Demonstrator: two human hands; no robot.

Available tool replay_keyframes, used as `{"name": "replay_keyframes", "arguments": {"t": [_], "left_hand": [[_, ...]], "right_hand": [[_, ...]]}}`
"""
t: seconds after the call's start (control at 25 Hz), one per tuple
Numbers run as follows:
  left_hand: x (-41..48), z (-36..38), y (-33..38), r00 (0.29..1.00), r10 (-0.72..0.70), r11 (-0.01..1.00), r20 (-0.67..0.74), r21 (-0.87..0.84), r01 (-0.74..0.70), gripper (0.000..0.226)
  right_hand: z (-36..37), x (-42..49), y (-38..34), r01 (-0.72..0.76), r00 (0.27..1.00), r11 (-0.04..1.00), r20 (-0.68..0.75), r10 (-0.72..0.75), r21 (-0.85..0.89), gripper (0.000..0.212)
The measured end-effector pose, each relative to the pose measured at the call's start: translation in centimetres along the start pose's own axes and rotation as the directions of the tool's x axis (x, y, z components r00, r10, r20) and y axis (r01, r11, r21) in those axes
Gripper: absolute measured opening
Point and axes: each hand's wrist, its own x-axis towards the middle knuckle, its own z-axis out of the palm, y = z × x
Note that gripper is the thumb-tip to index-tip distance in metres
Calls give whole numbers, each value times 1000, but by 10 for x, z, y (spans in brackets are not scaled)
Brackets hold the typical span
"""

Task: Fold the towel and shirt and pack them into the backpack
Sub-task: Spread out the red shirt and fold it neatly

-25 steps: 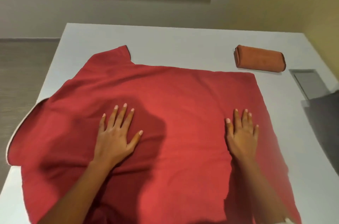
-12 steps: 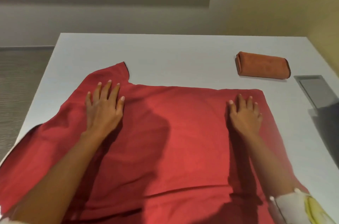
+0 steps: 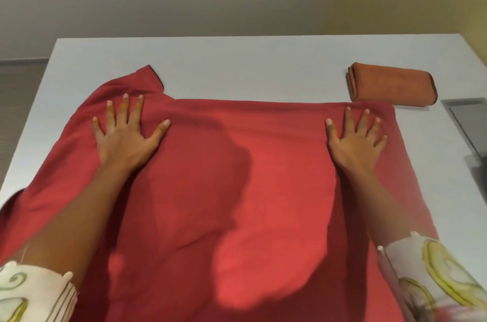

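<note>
With the left hand [image 3: 126, 137] and right hand [image 3: 355, 137] pressing flat, fingers spread, near the far edge of the shirt [image 3: 237, 176] lying on the table [image 3: 237, 63], its rumpled sleeve [image 3: 137, 81] may crease into any fold.

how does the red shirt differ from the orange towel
The red shirt lies spread out; the orange towel is folded into a compact bundle. The shirt covers far more table than the towel. The left hand and right hand press on the shirt; nothing touches the towel. Both lie on the white table.
</note>
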Motion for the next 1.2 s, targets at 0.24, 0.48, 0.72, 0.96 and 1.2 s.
{"name": "replay_keyframes", "arguments": {"t": [0.24, 0.48, 0.72, 0.96, 1.2], "left_hand": [[1, -4, 6, 999, 32, 996, -21, 78, -30, 92], [-69, -5, 63, 987, 153, 988, -50, 8, -153, 90], [-181, 18, 108, 936, 346, 937, 65, 35, -348, 95], [-201, 23, 105, 928, 370, 924, 36, 91, -372, 89], [-203, 25, 107, 927, 376, 924, 5, 80, -375, 91]], "right_hand": [[-13, -38, 3, 164, 986, 984, -51, -161, 74, 68], [-3, -128, 19, 155, 985, 987, -86, -151, 39, 73], [1, -189, 32, 225, 969, 974, -101, -225, -15, 69], [8, -210, 116, 117, 991, 992, -61, -120, -40, 76], [-8, -225, 202, 4, 998, 999, -58, -7, -48, 76]]}}
